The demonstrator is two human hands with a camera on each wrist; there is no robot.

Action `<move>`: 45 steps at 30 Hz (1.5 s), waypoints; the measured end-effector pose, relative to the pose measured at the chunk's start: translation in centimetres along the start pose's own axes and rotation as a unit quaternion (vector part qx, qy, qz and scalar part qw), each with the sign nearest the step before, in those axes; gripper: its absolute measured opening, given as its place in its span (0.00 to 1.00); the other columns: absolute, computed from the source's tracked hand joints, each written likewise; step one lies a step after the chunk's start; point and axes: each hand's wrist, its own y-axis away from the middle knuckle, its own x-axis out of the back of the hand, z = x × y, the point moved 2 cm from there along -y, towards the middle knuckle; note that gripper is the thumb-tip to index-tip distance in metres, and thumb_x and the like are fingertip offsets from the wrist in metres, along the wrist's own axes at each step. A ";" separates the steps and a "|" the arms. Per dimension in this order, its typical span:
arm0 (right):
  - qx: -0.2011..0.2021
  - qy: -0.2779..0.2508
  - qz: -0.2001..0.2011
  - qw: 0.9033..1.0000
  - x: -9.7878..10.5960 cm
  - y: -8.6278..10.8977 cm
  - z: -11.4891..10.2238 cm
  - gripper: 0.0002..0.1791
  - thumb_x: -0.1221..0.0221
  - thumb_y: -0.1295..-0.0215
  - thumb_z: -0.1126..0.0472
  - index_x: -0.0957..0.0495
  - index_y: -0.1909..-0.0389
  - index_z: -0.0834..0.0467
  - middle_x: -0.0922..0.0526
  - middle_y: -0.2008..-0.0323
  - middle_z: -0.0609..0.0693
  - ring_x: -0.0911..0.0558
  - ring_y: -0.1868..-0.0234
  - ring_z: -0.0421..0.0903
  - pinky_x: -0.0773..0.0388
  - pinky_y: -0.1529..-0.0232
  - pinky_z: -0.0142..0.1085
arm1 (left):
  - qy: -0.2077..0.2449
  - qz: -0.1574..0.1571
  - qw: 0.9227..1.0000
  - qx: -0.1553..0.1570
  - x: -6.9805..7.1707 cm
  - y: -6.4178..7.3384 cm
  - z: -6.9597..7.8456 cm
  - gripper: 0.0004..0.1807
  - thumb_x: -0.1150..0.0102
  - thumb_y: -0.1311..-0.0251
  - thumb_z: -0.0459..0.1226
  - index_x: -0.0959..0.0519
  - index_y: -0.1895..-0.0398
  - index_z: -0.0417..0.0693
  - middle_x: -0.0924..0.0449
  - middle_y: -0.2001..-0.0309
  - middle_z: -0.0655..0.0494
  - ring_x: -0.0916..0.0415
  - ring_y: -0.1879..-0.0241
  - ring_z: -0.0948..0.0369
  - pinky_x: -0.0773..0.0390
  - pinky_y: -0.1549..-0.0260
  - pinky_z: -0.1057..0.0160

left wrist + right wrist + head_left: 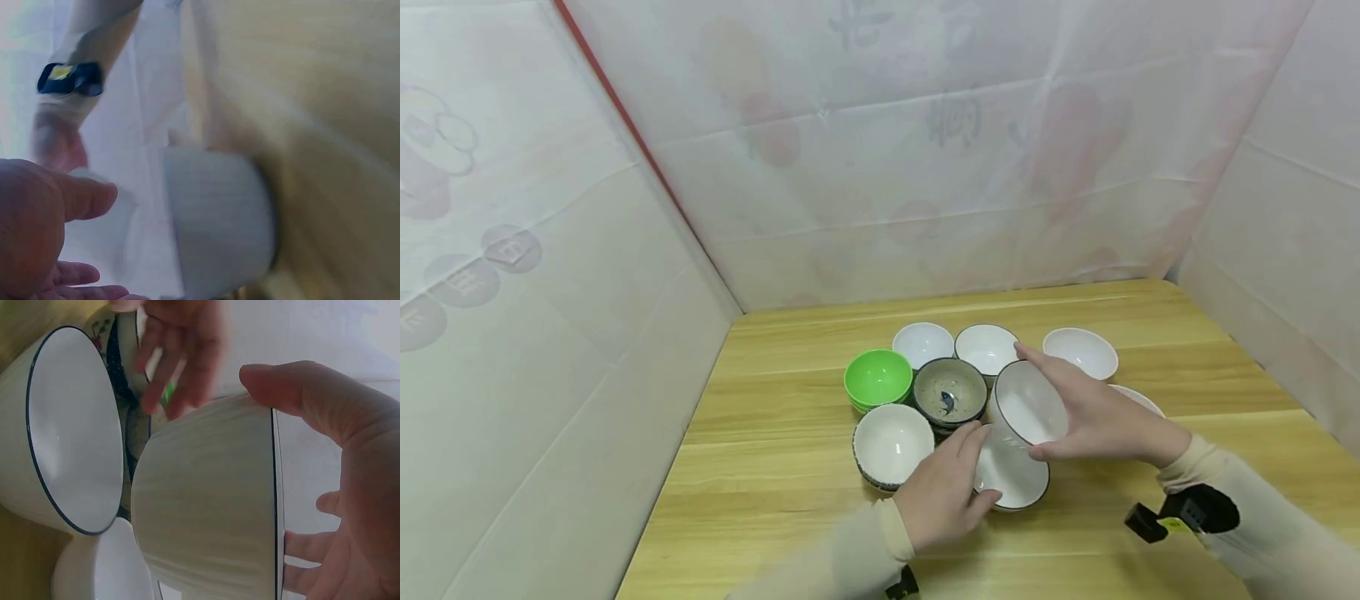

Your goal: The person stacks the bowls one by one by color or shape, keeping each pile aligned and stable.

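My right hand (1101, 417) grips a white bowl with a thin dark rim (1032, 407) between thumb and fingers. That bowl is held tilted, its mouth turned towards the right palm. Below it, on the table, stands a similar white dark-rimmed bowl (1013, 479). My left hand (942, 492) hovers at the left side of this standing bowl, its fingers loosely extended and holding nothing. The right wrist view shows the ribbed outer wall of the held bowl (206, 500) and the left hand (181, 356), blurred, beyond it.
Left of the hands are a white bowl with patterned outside (893, 446), stacked green bowls (878, 379) and a stack topped by a beige fish-motif bowl (951, 392). Behind stand white bowls (923, 343) (987, 348). Another (1081, 353) is at right; one (1138, 397) is partly hidden by my right wrist.
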 end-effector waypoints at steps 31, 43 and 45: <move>0.094 0.029 -0.046 0.994 -4.5 -0.3 -2.4 0.72 0.24 0.67 0.42 0.58 0.24 0.56 0.46 0.27 0.50 0.37 0.32 0.47 0.31 0.39 0.41 | -0.027 -0.028 0.997 -0.069 2.2 -2.7 -3.5 0.59 0.32 0.61 0.67 0.41 0.30 0.43 0.31 0.37 0.50 0.38 0.34 0.53 0.43 0.33 0.59; 0.124 0.021 -0.068 0.990 -5.6 -0.3 -2.4 0.72 0.23 0.68 0.45 0.58 0.24 0.57 0.46 0.27 0.52 0.38 0.31 0.48 0.34 0.37 0.38 | -0.056 -0.062 0.993 -0.079 1.5 -2.6 -3.7 0.61 0.39 0.64 0.74 0.42 0.30 0.49 0.37 0.33 0.56 0.45 0.33 0.60 0.38 0.37 0.46; 0.122 0.019 -0.072 0.990 -5.7 -0.3 -2.3 0.72 0.23 0.68 0.46 0.59 0.24 0.57 0.46 0.27 0.52 0.38 0.31 0.48 0.36 0.35 0.36 | -0.059 -0.069 0.993 -0.075 1.4 -2.5 -3.7 0.61 0.39 0.64 0.74 0.42 0.29 0.49 0.37 0.33 0.56 0.45 0.32 0.59 0.39 0.36 0.47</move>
